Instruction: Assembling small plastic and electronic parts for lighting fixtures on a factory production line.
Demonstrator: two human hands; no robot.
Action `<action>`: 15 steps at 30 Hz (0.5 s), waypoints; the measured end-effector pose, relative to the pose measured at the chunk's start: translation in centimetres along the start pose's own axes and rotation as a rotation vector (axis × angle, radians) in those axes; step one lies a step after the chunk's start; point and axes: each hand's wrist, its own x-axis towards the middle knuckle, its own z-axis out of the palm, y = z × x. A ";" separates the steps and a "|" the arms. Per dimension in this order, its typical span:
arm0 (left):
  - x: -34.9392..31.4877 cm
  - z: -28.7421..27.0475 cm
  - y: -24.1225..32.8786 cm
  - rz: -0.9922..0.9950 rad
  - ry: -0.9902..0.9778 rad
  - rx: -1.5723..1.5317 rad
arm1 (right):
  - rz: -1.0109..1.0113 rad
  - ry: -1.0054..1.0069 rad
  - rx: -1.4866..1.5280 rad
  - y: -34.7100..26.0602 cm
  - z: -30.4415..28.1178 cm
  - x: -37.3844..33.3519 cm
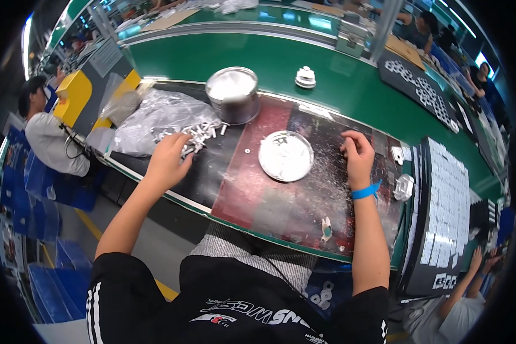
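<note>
White pieces (198,135) lie by the left hand (168,160), perhaps touching it.

It was a factory workshop: a long green conveyor-like surface (183,57) extended along the far edge of the tabletop (241,189), small white parts (196,136) lay heaped near the left edge, and other workers (57,140) were present beyond both side edges.

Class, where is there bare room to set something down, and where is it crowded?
Free: the reddish work surface between the round dish and the near edge; the green surface right of the white stacked piece. Crowded: the left, where plastic bag, small white pieces and metal tin cluster.
</note>
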 end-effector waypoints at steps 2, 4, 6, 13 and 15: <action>-0.7 0.3 -0.6 -0.011 -0.038 -0.018 | -0.002 -0.006 -0.008 0.1 0.1 -0.2; -0.6 0.4 -0.4 0.014 -0.006 -0.002 | -0.008 -0.015 -0.028 0.0 0.1 -0.1; 0.2 0.4 0.9 0.039 0.090 0.010 | -0.002 -0.010 -0.053 -0.3 -0.3 -0.3; 6.3 4.5 7.3 0.277 0.317 -0.452 | -0.090 0.069 -0.160 -0.3 0.4 -0.5; 8.7 5.5 9.6 0.437 0.469 -0.448 | -0.137 0.090 -0.275 -0.2 0.5 -0.8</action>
